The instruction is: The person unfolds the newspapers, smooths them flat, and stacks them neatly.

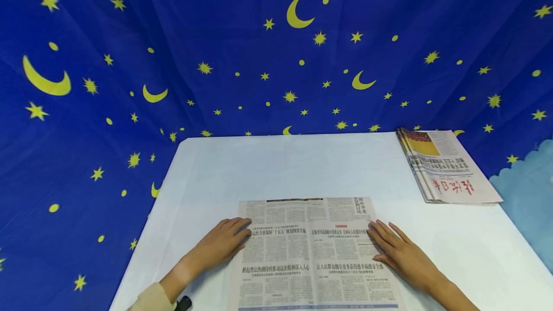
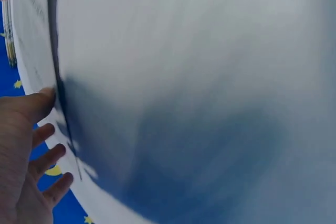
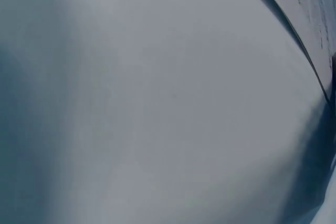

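An unfolded newspaper (image 1: 311, 253) lies flat on the white table before me, with a vertical crease down its middle. My left hand (image 1: 216, 244) rests at its left edge, fingertips touching the margin. In the left wrist view the thumb of this left hand (image 2: 21, 145) meets the edge of the newspaper (image 2: 34, 40), and the other fingers are spread. Over the right margin lies my right hand (image 1: 402, 258), its fingers extended on the paper. The right wrist view shows mostly tabletop, with a corner of the newspaper (image 3: 310, 19) at upper right.
A stack of folded newspapers (image 1: 451, 169) sits at the table's back right corner. The white table (image 1: 281, 167) reaches back to a blue curtain (image 1: 242, 37) with yellow moons and stars. A small black object (image 1: 184, 303) shows beside the left sleeve.
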Tool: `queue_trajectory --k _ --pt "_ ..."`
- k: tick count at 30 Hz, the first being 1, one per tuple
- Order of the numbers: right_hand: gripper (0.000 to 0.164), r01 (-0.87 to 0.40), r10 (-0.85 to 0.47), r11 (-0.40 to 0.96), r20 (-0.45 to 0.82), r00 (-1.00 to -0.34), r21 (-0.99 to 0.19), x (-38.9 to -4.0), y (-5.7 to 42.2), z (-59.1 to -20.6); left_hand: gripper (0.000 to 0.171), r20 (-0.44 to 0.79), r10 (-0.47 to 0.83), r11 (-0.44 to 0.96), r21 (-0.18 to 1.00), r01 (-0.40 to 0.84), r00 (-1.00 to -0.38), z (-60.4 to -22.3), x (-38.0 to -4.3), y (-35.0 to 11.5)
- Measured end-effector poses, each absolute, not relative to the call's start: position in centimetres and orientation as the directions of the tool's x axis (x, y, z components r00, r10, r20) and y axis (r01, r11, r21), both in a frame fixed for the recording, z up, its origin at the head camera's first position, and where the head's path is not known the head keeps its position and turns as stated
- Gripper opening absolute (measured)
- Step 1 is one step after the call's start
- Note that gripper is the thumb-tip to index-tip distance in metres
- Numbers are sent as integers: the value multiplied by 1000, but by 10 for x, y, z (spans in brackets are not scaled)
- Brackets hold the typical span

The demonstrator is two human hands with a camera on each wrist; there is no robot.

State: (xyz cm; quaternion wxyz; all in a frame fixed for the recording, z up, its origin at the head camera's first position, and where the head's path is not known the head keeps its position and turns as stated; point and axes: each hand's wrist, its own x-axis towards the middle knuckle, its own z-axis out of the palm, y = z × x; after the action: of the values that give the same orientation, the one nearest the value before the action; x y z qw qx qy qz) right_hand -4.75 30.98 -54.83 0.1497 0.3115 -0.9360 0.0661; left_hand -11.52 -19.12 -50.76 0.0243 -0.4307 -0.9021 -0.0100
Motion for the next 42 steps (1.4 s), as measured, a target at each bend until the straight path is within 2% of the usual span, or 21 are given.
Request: queue_trajectory --k 5,8,13,16,20,26,36,42 --pt "58 -672 -627 740 363 -689 2 -43 311 -546 42 113 811 580 -22 815 -574 -514 -103 -190" --pt "59 -717 -674 697 356 -647 17 -38 311 -544 53 100 840 539 -37 842 -533 -516 -96 -194" --pt "68 -737 -714 676 278 -643 32 -20 312 -541 75 80 889 454 -33 890 -451 -517 -81 -205" --pt "74 -741 -721 672 248 -647 22 -7 313 -542 80 84 906 419 -25 908 -415 -518 -72 -209" --pt "76 -761 -742 649 220 -633 -1 7 315 -546 80 87 913 397 18 917 -397 -519 -63 -211" --pt "90 -788 -769 616 218 -601 1 20 316 -555 82 44 920 381 140 914 -390 -520 -52 -214" --pt "91 -792 -771 611 235 -592 8 26 315 -559 86 3 903 423 157 892 -429 -523 -44 -218" --pt "88 -790 -760 613 259 -596 -18 28 315 -560 81 45 910 401 151 904 -411 -525 -45 -218"
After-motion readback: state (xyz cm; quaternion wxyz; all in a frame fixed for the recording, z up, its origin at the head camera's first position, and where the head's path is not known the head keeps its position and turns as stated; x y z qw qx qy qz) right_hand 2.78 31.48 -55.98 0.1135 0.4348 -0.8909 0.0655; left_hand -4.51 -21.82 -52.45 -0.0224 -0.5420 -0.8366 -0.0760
